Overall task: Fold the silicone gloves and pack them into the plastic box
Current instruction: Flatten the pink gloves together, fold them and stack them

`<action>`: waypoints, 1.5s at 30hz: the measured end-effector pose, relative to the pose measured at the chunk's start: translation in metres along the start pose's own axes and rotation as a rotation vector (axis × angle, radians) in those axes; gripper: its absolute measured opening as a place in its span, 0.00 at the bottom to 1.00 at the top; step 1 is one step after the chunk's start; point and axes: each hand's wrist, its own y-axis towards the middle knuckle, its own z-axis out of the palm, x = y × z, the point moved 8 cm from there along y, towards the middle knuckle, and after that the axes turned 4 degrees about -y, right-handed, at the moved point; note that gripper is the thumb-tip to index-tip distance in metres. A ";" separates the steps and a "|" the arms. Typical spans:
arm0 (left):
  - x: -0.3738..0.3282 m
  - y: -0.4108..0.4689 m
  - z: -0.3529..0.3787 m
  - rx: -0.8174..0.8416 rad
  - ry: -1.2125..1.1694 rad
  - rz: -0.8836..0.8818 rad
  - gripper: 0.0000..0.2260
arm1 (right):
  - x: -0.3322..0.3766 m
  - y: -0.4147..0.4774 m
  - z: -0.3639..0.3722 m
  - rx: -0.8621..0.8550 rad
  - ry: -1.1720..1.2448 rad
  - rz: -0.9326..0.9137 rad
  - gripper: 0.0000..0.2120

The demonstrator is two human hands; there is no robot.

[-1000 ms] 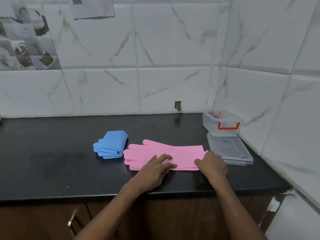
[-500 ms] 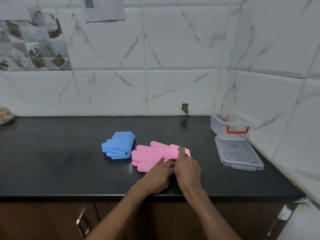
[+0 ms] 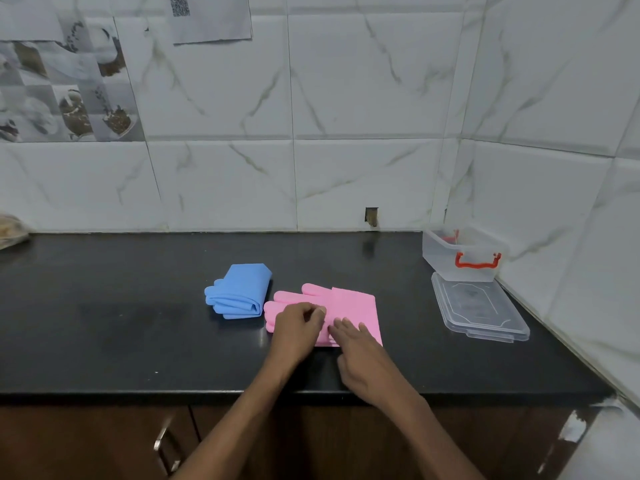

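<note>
Black countertop (image 3: 121, 323). Both hands flat, open, pressing the folded pink silicone gloves (image 3: 353, 310): left hand (image 3: 298, 327), right hand (image 3: 363, 358). Risk: springy fold reopens on release.

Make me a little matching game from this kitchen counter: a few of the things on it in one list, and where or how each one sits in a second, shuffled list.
Things:
1. blue gloves
2. pink gloves
3. plastic box
4. lid

States:
A. open, in the far right corner by the wall
B. lying flat in front of the box
C. folded, untouched, left of the hands
D. partly folded, under the left hand and right hand

Pairs: 1-C, 2-D, 3-A, 4-B
</note>
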 end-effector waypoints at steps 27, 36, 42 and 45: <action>-0.015 0.015 0.039 0.210 0.410 -0.017 0.10 | -0.037 0.002 -0.044 -0.396 0.717 0.602 0.15; -0.001 0.060 0.011 0.602 -0.317 -0.640 0.46 | 0.049 0.030 -0.060 -0.445 -0.043 0.261 0.21; 0.032 0.080 -0.013 0.333 -0.135 -0.504 0.14 | 0.054 0.033 -0.038 -0.451 0.094 0.189 0.29; 0.052 0.069 -0.014 0.307 -0.350 -0.589 0.17 | 0.051 0.035 -0.022 -0.358 0.179 0.126 0.34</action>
